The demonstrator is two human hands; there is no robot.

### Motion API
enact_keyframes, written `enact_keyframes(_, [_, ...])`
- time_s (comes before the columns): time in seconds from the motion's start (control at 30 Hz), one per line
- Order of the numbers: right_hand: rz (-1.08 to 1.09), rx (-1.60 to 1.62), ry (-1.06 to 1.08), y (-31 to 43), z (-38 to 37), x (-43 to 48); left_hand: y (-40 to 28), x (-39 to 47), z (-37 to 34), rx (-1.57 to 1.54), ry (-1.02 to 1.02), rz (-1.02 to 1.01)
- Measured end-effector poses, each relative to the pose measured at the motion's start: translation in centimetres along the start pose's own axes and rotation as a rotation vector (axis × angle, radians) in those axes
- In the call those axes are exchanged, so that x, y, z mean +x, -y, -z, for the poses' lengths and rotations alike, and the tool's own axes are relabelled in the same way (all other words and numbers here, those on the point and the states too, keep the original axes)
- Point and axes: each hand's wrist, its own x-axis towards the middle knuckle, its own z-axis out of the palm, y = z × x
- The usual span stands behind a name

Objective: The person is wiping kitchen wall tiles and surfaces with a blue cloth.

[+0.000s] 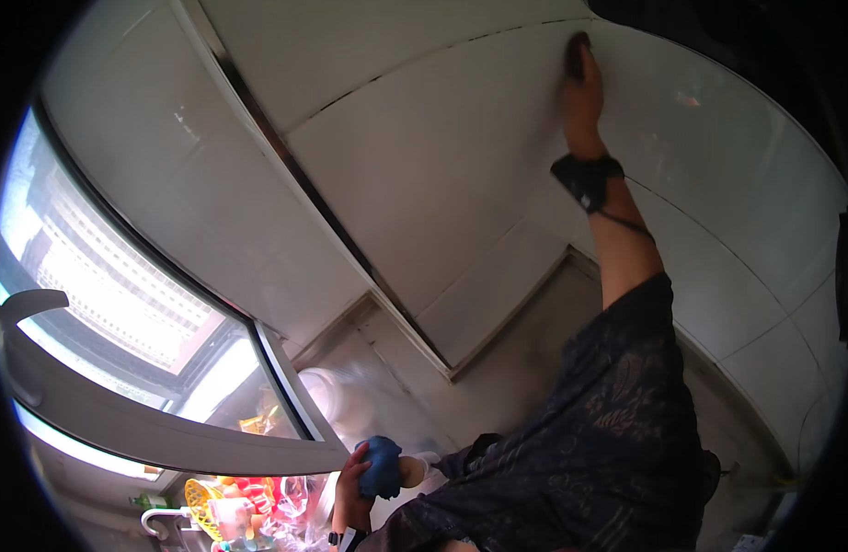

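Note:
My right hand point(584, 103), on an outstretched arm with a black strap device on the wrist, presses a small dark pad point(575, 55) against the white tiled wall point(431, 152). Blur hides exactly what kind of pad it is. It sits just below a dark grout line. Low in the view, my left hand point(351, 483) grips a bunched blue cloth point(380, 469). That hand is beside the lower corner of a white-framed window sash point(210, 441), which stands swung open.
The sash's handle point(34, 303) juts out at the far left. Beyond the sash stands a white bucket-like container point(324, 393). At lower left are a yellow basket point(200, 507), plastic bags point(296, 500) and a white curved tap point(163, 514). A dark-edged ledge point(313, 200) crosses the tiles.

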Motion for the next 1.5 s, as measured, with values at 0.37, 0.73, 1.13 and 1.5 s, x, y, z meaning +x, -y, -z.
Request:
enact_keyframes(0.37, [-0.038,0.056,-0.03,-4.6,1.4,0.7,0.0,0.8,-0.5,-0.003,0.009,0.031])
enact_keyframes(0.73, [0.536,0.057,0.185,5.6,1.4,-8.3,-1.1,1.5,-1.4,0.098,0.02,0.029])
enact_keyframes(1.13, [0.682,0.072,0.303,8.9,1.6,-12.0,-0.4,1.7,0.0,0.002,0.005,0.043])
enact_keyframes(1.5, [-0.082,-0.005,0.03,-2.6,1.2,-5.4,-0.5,1.1,-1.5,-0.01,0.034,-0.01])
